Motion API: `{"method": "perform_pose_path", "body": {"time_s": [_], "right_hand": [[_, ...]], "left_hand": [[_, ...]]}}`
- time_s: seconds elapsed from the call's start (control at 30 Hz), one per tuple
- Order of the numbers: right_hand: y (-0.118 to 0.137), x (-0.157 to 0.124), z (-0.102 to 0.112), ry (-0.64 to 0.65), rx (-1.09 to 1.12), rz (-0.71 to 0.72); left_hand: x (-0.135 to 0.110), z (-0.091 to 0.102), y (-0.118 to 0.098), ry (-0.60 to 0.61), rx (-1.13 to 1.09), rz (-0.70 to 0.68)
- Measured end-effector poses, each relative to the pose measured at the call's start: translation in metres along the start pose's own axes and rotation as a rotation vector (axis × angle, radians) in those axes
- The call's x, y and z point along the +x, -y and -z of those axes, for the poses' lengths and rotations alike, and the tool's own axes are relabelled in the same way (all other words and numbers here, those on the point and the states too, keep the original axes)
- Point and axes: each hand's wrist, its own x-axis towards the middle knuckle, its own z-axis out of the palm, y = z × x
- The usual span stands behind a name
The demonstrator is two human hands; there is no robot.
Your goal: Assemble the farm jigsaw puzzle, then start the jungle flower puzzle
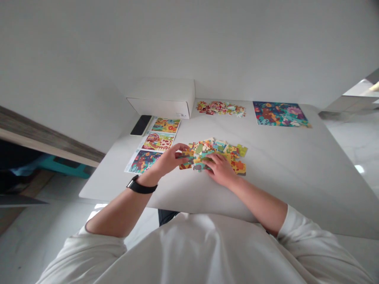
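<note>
A loose heap of colourful jigsaw pieces (207, 148) lies on the table in front of me, in yellow, green, teal and orange. At its left edge my left hand (171, 159), with a black watch on the wrist, has its thumb and fingers closed round a puzzle piece (187, 154). My right hand (222, 170) rests on the near side of the heap. Its fingers are stretched over the pieces, a little apart, and what lies under the fingertips is partly hidden. Several pieces with orange and yellow print (239, 166) lie just right of that hand.
Left of the heap lies a sheet with three printed pictures (158, 141), beside a black phone (141, 125). A white box (161, 98) stands against the wall. Behind are a second pile of pieces (220, 108) and a dark blue assembled puzzle (281, 114) on the white table (281, 169).
</note>
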Motion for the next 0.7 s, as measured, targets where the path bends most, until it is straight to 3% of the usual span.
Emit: {"method": "perform_pose_path", "body": {"time_s": [0.1, 0.23, 0.3, 0.4, 0.47, 0.7], "right_hand": [[-0.005, 0.002, 0.009, -0.046, -0.011, -0.054], [-0.023, -0.003, 0.039, -0.093, -0.035, -0.128], [-0.031, -0.012, 0.053, -0.044, -0.036, -0.136], [-0.036, -0.03, 0.061, 0.067, -0.014, -0.093], [-0.035, -0.041, 0.057, 0.107, -0.036, -0.061], [-0.032, -0.05, 0.049, 0.065, -0.273, -0.176]], "left_hand": [[0.011, -0.002, -0.005, -0.053, 0.094, -0.044], [0.014, -0.024, -0.015, -0.142, 0.638, -0.289], [0.008, -0.039, -0.019, -0.052, 0.853, -0.343], [-0.004, -0.056, -0.021, 0.127, 1.018, -0.336], [-0.008, -0.062, -0.019, 0.165, 1.097, -0.334], [-0.013, -0.059, -0.014, 0.039, 1.263, -0.197]]}}
